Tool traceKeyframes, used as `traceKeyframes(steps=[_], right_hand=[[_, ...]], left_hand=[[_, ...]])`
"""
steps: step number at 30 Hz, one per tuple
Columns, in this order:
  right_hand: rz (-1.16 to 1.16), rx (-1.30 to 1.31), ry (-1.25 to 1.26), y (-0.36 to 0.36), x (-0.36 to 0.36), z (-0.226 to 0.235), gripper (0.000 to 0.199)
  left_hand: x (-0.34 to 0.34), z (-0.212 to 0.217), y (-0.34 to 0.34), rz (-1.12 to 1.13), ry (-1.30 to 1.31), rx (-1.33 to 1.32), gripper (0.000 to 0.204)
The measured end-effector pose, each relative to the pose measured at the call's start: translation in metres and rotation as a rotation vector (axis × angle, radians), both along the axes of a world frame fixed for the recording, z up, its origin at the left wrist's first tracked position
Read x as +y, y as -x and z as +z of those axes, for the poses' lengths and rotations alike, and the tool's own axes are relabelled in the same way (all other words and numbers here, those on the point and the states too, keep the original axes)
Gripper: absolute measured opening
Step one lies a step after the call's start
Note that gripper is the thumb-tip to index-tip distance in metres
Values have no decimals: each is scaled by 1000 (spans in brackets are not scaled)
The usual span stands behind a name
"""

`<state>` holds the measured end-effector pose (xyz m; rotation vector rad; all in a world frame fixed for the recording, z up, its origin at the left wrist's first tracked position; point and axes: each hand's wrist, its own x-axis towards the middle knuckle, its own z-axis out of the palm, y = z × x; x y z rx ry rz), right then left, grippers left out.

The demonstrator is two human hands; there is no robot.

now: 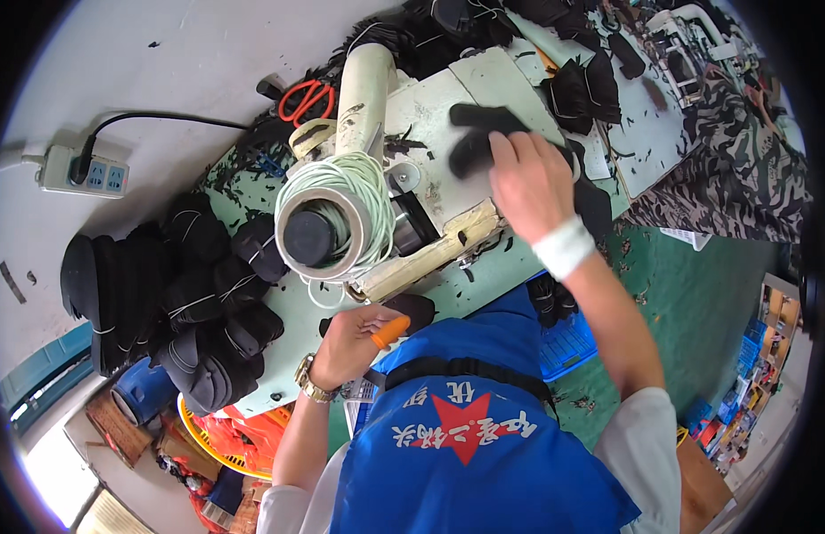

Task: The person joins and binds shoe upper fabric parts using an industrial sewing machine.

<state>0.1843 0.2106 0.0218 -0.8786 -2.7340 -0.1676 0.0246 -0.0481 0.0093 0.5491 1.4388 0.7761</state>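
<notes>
Head view: right hand [532,185] on blurred black pieces [472,155], left hand [348,343] at half-hidden dark pad [416,310], both grips unclear.

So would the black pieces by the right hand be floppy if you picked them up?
The black pieces look matte and cloth-like, so they'd probably bend a little and not be slippery. No metal shows on them, so they're likely light.

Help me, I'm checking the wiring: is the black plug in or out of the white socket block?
In: the black plug sits against the face of the white socket block, its black cord leading away.
</notes>
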Motion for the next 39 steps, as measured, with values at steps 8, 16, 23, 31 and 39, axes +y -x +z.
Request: traceKeyframes(steps=[8, 16, 23, 31, 39], right_hand=[[-140, 494, 1537, -15, -140, 26, 13], [-319, 443, 1959, 11, -153, -9, 16], [-455, 657, 2345, 35, -158, -15, 16], [-424, 700, 2088, 31, -166, -15, 21], [-168, 553, 1000, -18, -132, 51, 17]], left_hand=[[31, 37, -8, -43, -542, 378, 26], [42, 17, 26, -57, -46, 197, 20], [34, -10, 45, 259, 168, -190, 29], [29, -21, 26, 451, -71, -179, 28], [16, 23, 8, 398, -147, -562, 45]])
